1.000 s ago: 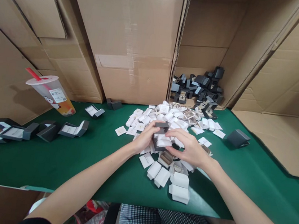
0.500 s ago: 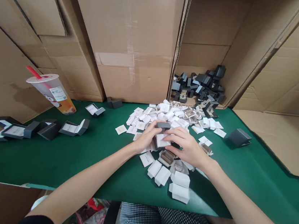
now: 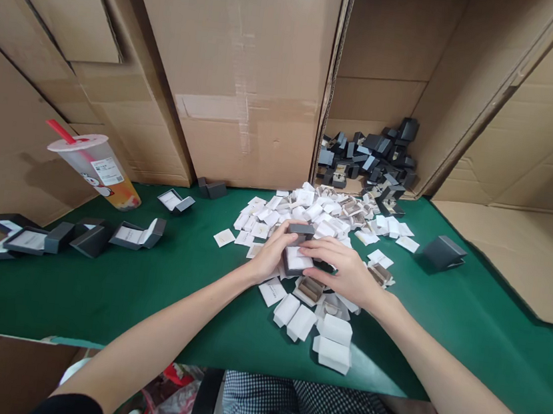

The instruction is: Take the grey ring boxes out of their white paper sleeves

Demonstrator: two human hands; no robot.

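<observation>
I see the white insert (image 3: pixel 297 261) flatter than before; left hand (image 3: pixel 270 255) grips the dark box (image 3: pixel 302 230), right hand's (image 3: pixel 347 267) pinch I can't tell.

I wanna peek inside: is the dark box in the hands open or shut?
Open: the dark box in the left hand has its lid up, showing a white insert by the right hand.

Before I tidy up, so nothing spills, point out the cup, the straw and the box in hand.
Cup (image 3: pixel 106 171): head view, white side label.
Straw (image 3: pixel 61 131): head view, red upper end.
Held box (image 3: pixel 304 231): head view, dark upper part.
</observation>
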